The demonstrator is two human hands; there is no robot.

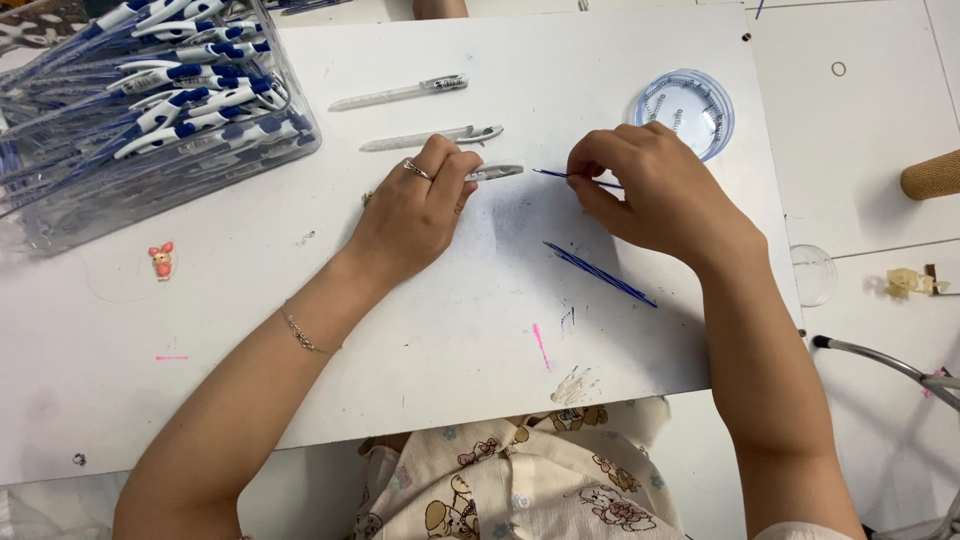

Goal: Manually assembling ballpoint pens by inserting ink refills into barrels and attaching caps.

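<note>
viewing mid-frame, i saw the left hand (420, 205) closed around a clear pen barrel (495, 172) on the white board (300, 330). right hand (650, 190) fingers pinched a blue refill (560, 175), just right of the barrel's tip. spare refills (600, 275) lay below.

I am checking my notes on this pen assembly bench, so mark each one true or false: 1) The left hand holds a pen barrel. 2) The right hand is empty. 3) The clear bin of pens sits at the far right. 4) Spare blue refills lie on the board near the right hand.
1) True: the left hand grips a clear pen barrel.
2) False: the right hand pinches a thin blue refill.
3) False: the clear bin of pens is at the far left.
4) True: spare refills lie on the white board.
</note>
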